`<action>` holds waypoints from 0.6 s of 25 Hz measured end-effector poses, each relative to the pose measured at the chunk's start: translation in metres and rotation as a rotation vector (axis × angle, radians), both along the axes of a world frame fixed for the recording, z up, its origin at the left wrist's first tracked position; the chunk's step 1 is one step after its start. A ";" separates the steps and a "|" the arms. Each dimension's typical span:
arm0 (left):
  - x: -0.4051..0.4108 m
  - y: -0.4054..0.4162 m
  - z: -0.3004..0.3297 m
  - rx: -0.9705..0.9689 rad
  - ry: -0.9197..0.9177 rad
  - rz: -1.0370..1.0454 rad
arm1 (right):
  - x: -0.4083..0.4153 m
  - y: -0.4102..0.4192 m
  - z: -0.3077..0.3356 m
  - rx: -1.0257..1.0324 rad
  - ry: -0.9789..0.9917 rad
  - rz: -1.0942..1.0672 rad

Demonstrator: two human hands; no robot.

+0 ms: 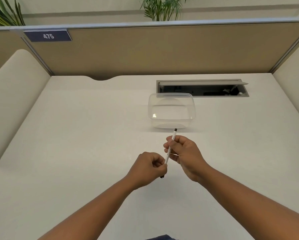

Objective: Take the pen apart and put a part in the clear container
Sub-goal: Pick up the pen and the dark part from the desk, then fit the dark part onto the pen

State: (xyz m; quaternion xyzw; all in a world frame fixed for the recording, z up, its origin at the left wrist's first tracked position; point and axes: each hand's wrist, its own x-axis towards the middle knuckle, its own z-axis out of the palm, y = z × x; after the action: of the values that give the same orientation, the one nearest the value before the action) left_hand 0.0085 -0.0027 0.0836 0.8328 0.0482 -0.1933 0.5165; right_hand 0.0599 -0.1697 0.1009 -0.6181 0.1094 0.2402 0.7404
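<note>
A slim white pen [169, 149] with a black end plug is held slanted above the desk, its far end pointing toward the clear container [171, 110]. My right hand [185, 155] grips the upper half of the barrel. My left hand [148, 168] pinches the pen's lower end, where a dark tip shows just below my fingers. The clear container sits open and empty on the desk, a short way beyond the pen's far end.
The white desk [76, 135] is bounded by tan partition panels at the back and padded side panels. An open cable hatch [202, 88] lies in the desk right behind the container. Plants stand beyond the partition.
</note>
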 end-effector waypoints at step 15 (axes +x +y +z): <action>0.043 0.020 0.059 -0.218 -0.249 0.102 | -0.005 0.005 0.029 -0.171 -0.187 0.305</action>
State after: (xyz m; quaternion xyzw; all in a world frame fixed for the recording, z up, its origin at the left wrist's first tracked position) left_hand 0.0518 0.0176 0.1426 0.7858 0.0050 -0.0663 0.6149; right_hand 0.0545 -0.1645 0.1297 -0.7079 -0.0346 0.2812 0.6470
